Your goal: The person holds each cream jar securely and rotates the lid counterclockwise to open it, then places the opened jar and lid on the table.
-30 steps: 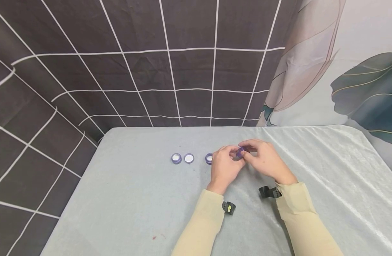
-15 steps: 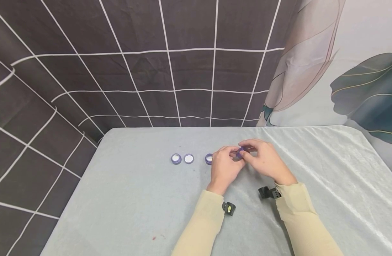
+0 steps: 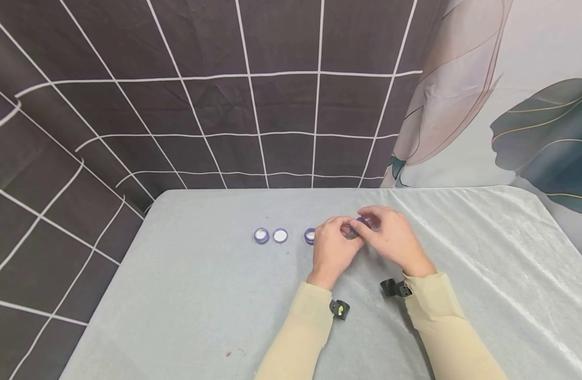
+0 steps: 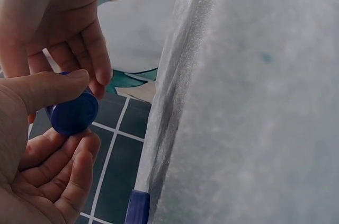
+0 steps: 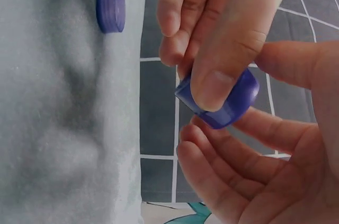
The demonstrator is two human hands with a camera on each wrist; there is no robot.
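Observation:
Above the table, both hands meet at a small round purple jar point(image 5: 245, 96). In the left wrist view, a dark blue-purple flat disc face of the jar point(image 4: 77, 114) shows below the thumb. My left hand point(image 3: 332, 249) pinches it, thumb laid across its side and fingers underneath. From the right, my right hand point(image 3: 396, 241) grips its other end between thumb and fingertips. A matching purple piece with a white inside point(image 3: 310, 236) sits on the table, partly hidden behind the left hand. Further left are a purple jar point(image 3: 261, 235) and a flatter purple-rimmed white disc point(image 3: 280, 235), side by side.
A pale grey cloth covers the table point(image 3: 191, 295), with creases on the right. Behind it hangs a dark cloth point(image 3: 215, 105) with white grid lines; a leaf-patterned curtain point(image 3: 467, 116) is at the right. Each sleeve carries a black strap.
My right hand has shifted slightly left and turned a little, its thumb now lying further across the jar. The left hand and the pieces on the table stay put.

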